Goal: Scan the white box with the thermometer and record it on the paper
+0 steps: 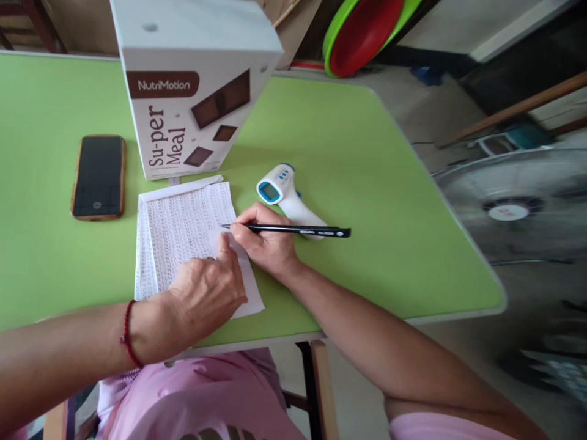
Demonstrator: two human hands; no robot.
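In my right hand point(268, 241) is a slim black pen point(302, 230), gripped near its metal tip, which is at the notepad's written page. The notepad point(188, 214) has rows of small dark handwriting, with its top cover folded back and an under page showing at the left. My left hand point(208, 281) lies on the lower part of the page, index finger stretched toward the pen tip and the others bent beneath, partly hidden. It holds nothing that I can see. Just beyond my right hand lies a white and blue infrared thermometer point(287, 195), its handle partly behind the pen.
A tall white NutriMotion box point(183, 110) stands behind the notepad. To its left lies a phone point(98, 177) in a brown case. The green table point(367, 183) has a pale rim. A fan point(509, 211) is beyond its right edge, and red and green basins point(362, 36) are behind.
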